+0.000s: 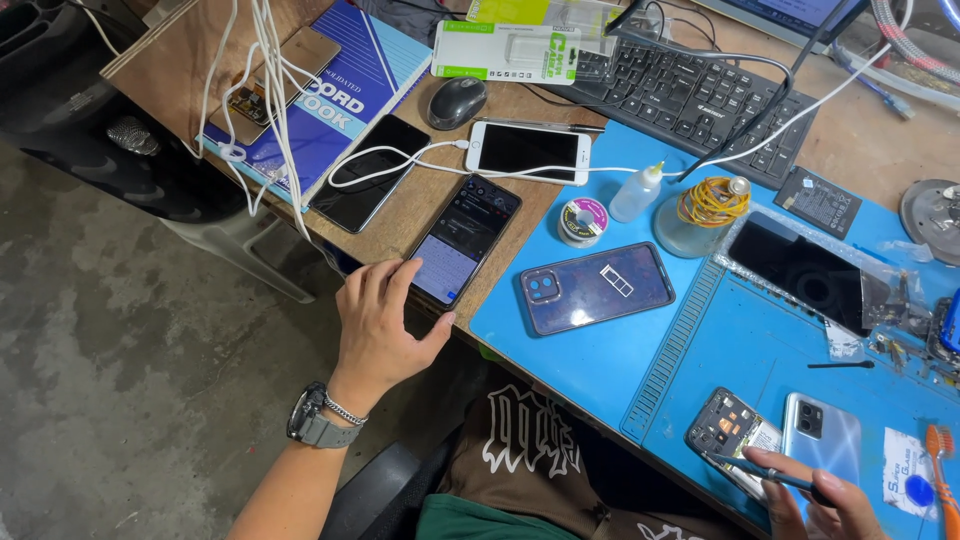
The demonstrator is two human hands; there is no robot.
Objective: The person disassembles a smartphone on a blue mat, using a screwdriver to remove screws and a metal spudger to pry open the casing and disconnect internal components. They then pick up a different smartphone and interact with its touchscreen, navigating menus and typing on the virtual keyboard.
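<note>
Fingers (383,275) of the left hand (378,335) are spread loose and grasp nothing — their tips rest on the lower end of a lit smartphone (463,239) that lies at the front edge of the wooden desk (420,205), screen up. A grey wristwatch (312,420) and a thin chain bracelet sit on that wrist. The right hand (825,505) is at the front right corner of the blue work mat (620,360), its fingers pinched on a thin dark tool (765,473) whose tip lies over an opened phone (728,425) with its circuit board bare; a light blue back cover (822,433) lies just beside it. Nearer the middle of the mat lies a purple phone (595,288), back up. A white phone (528,151) on a white cable and a dark phone (369,172) lie further back on the wood, near a computer mouse (457,101) and a blue record book (335,95). A black keyboard (690,100) sits toward the back edge — a solder wire spool (582,219) and two small bottles stand in front of it.
</note>
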